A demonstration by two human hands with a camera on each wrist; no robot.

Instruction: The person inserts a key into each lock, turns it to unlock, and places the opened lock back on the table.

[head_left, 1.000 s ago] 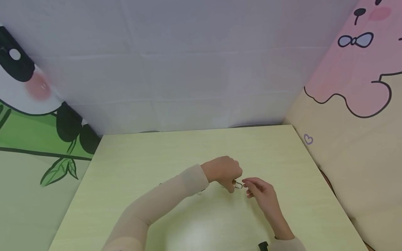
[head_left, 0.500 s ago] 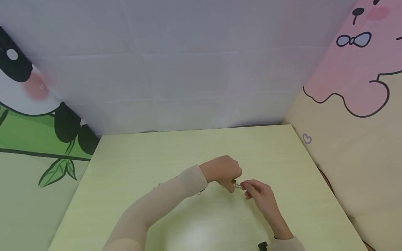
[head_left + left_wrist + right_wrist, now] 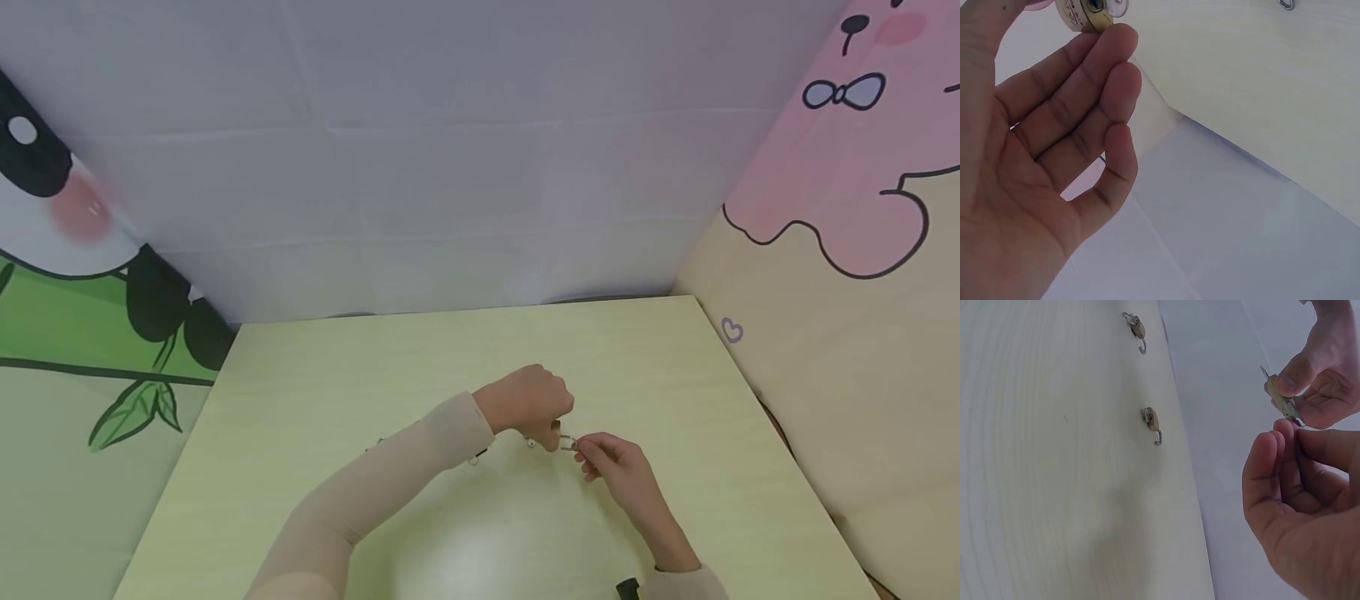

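Raised above the table is a small brass padlock (image 3: 1280,399), also seen in part at the top of the left wrist view. My left hand (image 3: 527,402) pinches its body between thumb and fingers. A thin metal piece, perhaps a key, sticks out of the far end in the right wrist view. With thumb and fingertips, my right hand (image 3: 618,462) pinches the silver shackle (image 3: 567,442) that points toward it. My left fingers hide most of the lock body in the head view.
On the pale wooden table (image 3: 360,367) lie more brass padlocks, one (image 3: 1137,326) farther along and another (image 3: 1152,419) nearer, both with shackles swung out. The left forearm partly covers them in the head view. White sheeting (image 3: 450,208) stands behind the table.
My right hand has moved left, from beside the shackle to pinching its end. My left hand with the padlock has risen slightly, uncovering a small metal item on the table.
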